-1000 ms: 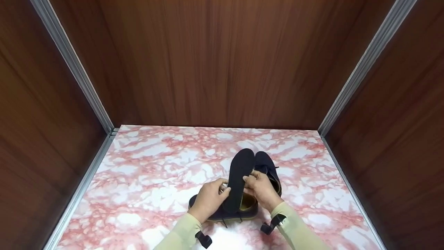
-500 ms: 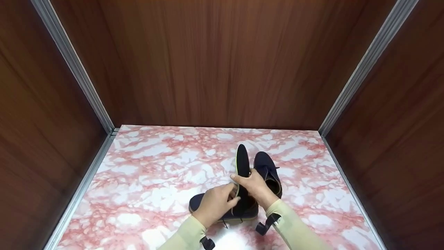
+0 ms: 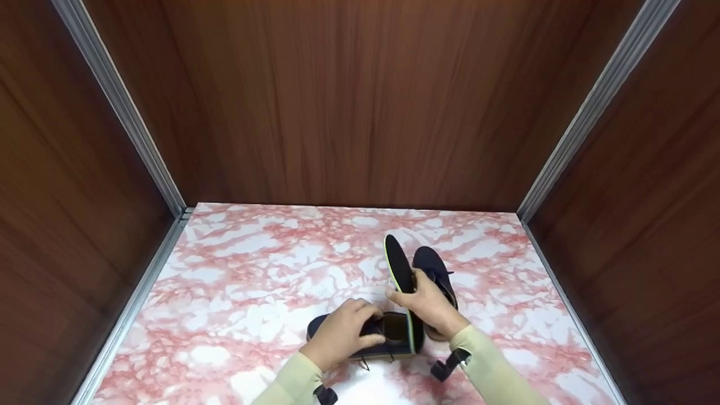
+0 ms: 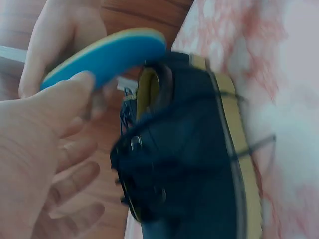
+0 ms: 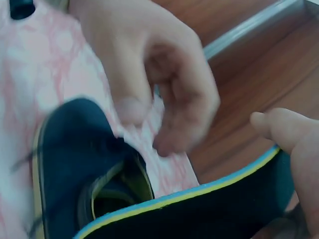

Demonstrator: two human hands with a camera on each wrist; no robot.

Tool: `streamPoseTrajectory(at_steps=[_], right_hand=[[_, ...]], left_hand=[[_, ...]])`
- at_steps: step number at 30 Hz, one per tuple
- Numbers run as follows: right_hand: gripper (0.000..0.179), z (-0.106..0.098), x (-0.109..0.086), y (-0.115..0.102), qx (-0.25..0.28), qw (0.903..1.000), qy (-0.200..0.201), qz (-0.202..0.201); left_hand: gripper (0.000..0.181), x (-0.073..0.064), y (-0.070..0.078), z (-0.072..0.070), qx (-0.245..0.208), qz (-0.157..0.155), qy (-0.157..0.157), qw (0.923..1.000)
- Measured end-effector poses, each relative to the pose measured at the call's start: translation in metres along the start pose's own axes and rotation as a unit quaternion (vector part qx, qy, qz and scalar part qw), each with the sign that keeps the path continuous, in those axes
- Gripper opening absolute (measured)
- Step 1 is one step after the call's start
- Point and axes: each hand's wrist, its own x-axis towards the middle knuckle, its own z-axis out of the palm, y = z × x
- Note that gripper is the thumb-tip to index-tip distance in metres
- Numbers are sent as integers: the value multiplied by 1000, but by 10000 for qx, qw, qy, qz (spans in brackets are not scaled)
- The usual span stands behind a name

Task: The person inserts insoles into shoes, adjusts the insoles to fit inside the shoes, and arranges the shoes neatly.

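Observation:
My right hand [image 3: 430,306] grips a shoe insole [image 3: 398,264], thumb on one side and fingers behind. The insole stands on edge, black on one face with a yellow-green rim; its underside shows blue [image 4: 119,55] in the left wrist view. Its lower end overlaps the heel of a dark navy lace-up shoe [image 3: 388,350], which lies crosswise with its toe to the left. Above that shoe's laces hovers my left hand [image 3: 343,333], fingers loosely bent around nothing. In the right wrist view, a gap parts the left hand [image 5: 164,74] from the insole [image 5: 214,209].
A second navy shoe [image 3: 428,260] stands behind my right hand, toe pointing away. The red-and-white marbled tabletop [image 3: 253,270] is enclosed by brown wood-grain panels [image 3: 349,101] and grey metal rails [image 3: 596,95].
The insole has turned from flat-facing to edge-on, and its lower end has swung right toward the shoe's heel. My left hand has let go of it; the right hand has shifted its grip.

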Motion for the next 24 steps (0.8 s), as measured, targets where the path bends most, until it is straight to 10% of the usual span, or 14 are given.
streamPoseTrajectory(at_steps=[10,24], right_hand=[[96,-15,-13,37,-1769,9831,-281,-374],[88,-6,-22,60,-2098,9723,-507,-902]], left_hand=[[113,-24,-31,7,515,-567,-1116,9908],[92,-30,-45,8,857,-651,-1322,9854]])
